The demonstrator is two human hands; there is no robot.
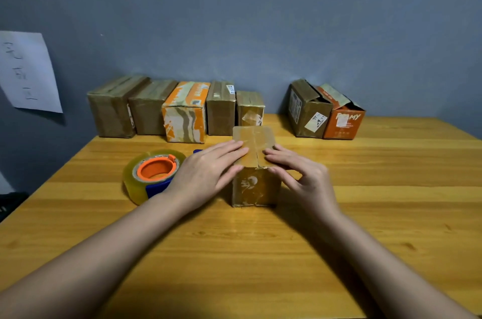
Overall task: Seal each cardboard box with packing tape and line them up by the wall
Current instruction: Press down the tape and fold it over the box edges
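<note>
A small brown cardboard box (254, 183) stands in the middle of the wooden table (287, 253), its top flaps closed with a seam down the middle. My left hand (206, 172) lies flat on the left flap, fingers straight. My right hand (302, 175) presses the right flap with straight fingers, thumb down the box's right side. A roll of clear packing tape (152, 175) on a blue and orange dispenser lies just left of my left hand.
Several sealed boxes (182, 110) stand in a row against the grey wall at the back left. Two boxes with open flaps, one brown (307, 110) and one orange (341, 120), stand at the back right. A paper sheet (26, 70) hangs on the left wall.
</note>
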